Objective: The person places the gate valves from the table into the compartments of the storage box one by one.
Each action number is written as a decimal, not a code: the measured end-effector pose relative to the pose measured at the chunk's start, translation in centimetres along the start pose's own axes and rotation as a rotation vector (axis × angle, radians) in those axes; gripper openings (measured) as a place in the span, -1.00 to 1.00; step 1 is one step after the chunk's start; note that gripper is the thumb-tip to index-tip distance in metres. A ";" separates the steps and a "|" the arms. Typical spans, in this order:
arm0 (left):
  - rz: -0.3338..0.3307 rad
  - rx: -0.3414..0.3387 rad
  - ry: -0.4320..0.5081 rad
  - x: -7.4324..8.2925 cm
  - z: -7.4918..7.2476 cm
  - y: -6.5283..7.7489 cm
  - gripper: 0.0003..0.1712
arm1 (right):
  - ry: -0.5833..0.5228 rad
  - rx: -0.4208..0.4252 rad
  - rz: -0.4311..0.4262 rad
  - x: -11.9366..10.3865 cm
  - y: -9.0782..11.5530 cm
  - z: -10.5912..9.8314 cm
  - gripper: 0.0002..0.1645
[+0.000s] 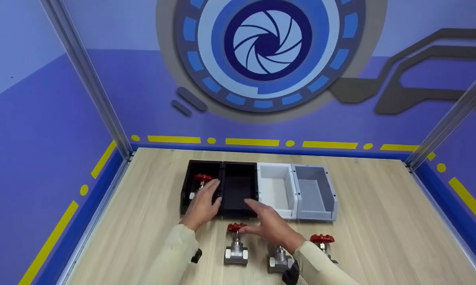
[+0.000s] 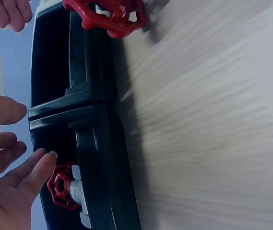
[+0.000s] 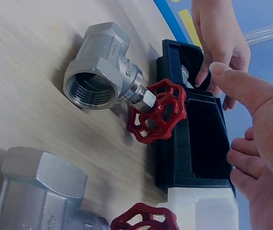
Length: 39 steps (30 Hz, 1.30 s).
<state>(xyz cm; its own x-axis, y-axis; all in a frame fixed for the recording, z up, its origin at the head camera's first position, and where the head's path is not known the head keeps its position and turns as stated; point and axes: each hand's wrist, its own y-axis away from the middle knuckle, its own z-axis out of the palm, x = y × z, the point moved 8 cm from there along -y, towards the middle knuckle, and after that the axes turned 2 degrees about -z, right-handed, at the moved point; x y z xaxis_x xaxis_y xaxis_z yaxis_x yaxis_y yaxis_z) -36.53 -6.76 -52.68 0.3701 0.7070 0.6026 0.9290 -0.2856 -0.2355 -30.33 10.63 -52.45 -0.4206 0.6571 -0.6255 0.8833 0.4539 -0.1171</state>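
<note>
A gate valve with a red handwheel [image 1: 203,177] lies in the leftmost black bin [image 1: 185,186]. My left hand [image 1: 203,206] is over that bin's front right part, fingers extended beside the valve and holding nothing. In the left wrist view its fingertips come close to the red handwheel [image 2: 62,187]. My right hand [image 1: 273,225] hovers before the second black bin [image 1: 240,190], thumb and fingers spread apart. Below its thumb stands another gate valve [image 1: 236,253] on the table, its red wheel toward the bins; the right wrist view shows the valve's threaded opening [image 3: 92,90].
To the right in the bin row are a white bin [image 1: 275,188] and a grey bin [image 1: 313,190]. Two more valves stand on the wooden table [image 1: 380,221]: one valve [image 1: 279,262] partly behind my right wrist, another with a red wheel [image 1: 322,238] farther right. Printed panels [image 1: 115,87] enclose the table.
</note>
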 end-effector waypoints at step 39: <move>0.019 -0.069 -0.073 0.1 1.8 0.1 -0.35 | 0.011 -0.099 0.012 0.2 0.6 2.0 -0.02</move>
<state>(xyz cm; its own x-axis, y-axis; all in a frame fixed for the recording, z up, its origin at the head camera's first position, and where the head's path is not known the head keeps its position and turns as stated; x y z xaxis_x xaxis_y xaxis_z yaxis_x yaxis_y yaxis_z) -36.42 -5.55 -54.04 0.3897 0.7457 0.5405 0.9200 -0.3416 -0.1921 -29.49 9.81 -54.18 -0.4134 0.6692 -0.6175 0.8637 0.5030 -0.0330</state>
